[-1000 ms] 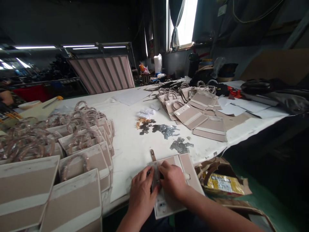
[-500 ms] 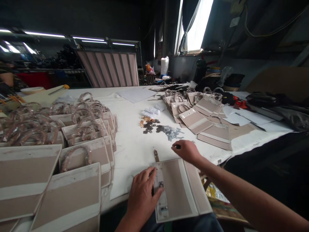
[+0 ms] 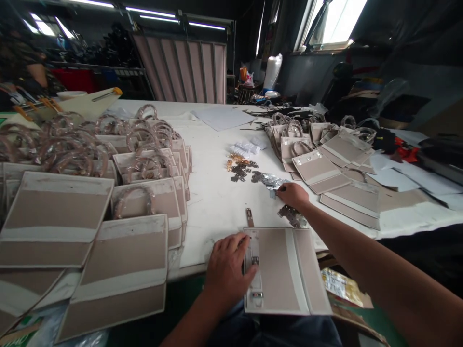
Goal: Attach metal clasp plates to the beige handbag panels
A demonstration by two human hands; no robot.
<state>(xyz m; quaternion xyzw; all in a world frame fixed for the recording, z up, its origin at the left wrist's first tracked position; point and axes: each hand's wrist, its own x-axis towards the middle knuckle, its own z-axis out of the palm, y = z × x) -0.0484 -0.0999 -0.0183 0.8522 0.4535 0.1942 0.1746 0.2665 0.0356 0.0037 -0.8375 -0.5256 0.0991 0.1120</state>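
Note:
A beige bag panel (image 3: 277, 270) with a pale band lies across my lap and the table edge. My left hand (image 3: 227, 265) grips its left edge, thumb on top near small metal fittings (image 3: 255, 261) set along a strip. A narrow strap with a metal end (image 3: 249, 216) pokes out beyond the panel's far edge. Farther forward, my right hand (image 3: 294, 195) reaches to a pile of small silver metal plates (image 3: 269, 180), its fingertips pinched at the near edge on a plate. Darker metal pieces (image 3: 292, 216) lie below that wrist.
Stacked beige bag panels with wrapped handles (image 3: 144, 197) fill the left side. More bag panels (image 3: 321, 171) spread at right. Gold clasps (image 3: 237, 159), dark metal pieces (image 3: 240, 171) and white packets (image 3: 246, 147) lie mid-table. Paper sheets (image 3: 394, 176) are at far right.
My right hand has moved from above the panel's far edge to the silver plates. My left hand stays on the panel. The camera view has tilted down and shifted left.

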